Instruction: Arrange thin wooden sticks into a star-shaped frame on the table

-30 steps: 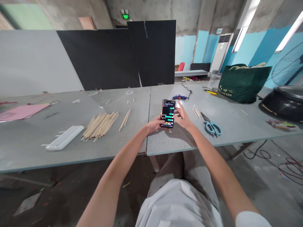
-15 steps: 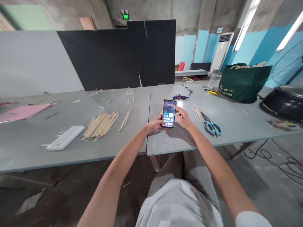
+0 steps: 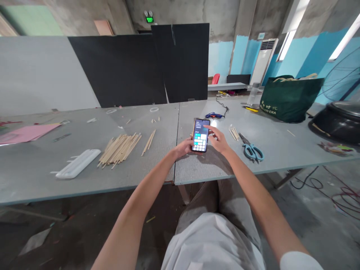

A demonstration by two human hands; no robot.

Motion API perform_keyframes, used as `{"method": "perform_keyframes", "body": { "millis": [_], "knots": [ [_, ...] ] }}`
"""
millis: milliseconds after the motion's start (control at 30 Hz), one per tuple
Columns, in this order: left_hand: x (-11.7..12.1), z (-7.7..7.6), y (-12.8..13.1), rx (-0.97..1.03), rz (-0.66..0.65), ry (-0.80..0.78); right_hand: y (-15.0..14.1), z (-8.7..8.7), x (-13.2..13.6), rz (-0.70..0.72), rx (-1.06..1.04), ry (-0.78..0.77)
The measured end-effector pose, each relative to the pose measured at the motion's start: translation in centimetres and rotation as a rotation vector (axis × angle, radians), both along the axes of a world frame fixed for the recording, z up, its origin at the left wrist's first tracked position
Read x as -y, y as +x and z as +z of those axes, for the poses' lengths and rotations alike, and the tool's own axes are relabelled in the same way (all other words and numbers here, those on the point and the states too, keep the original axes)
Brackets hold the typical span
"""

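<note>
My left hand grips a lit smartphone by its lower left edge, upright above the grey table. Its screen shows a panel of light tiles. My right hand is at the phone's right side with one finger stretched onto the upper part of the screen; it holds nothing. A heap of thin wooden sticks lies to the left of the phone, and a few more sticks lie just right of my right hand beside blue-handled scissors.
A white flat case lies at the left, pink paper further left. A blue glue gun with a cable sits behind the phone. A green bag and a black round pot stand at the right. Black boards back the table.
The phone's screen changed from a dark chat view to a panel of light tiles. My right hand's finger moved onto the upper screen. The left hand kept its hold.
</note>
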State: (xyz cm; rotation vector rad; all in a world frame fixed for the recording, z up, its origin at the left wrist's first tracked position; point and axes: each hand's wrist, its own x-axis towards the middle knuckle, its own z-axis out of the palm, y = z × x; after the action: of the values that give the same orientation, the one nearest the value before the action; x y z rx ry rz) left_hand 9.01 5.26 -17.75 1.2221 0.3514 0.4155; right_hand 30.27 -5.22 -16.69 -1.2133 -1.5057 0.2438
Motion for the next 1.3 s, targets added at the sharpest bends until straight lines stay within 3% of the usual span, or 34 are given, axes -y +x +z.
{"method": "perform_keyframes", "body": {
  "millis": [767, 933, 1133, 1300],
  "knots": [
    [0.5, 0.6, -0.2, 0.020, -0.013, -0.016, 0.0, 0.0, 0.1, 0.003, 0.014, -0.003],
    [0.4, 0.5, -0.1, 0.028, -0.011, -0.021, 0.1, -0.3, -0.4, 0.025, -0.087, -0.025],
    [0.5, -0.1, -0.2, 0.052, 0.035, -0.023, -0.6, -1.3, -0.7, 0.130, -0.309, -0.136],
    [0.5, -0.3, -0.6, 0.060, 0.006, -0.003, -2.1, -2.2, -0.2, 0.273, -0.263, -0.264]
  ]
}}
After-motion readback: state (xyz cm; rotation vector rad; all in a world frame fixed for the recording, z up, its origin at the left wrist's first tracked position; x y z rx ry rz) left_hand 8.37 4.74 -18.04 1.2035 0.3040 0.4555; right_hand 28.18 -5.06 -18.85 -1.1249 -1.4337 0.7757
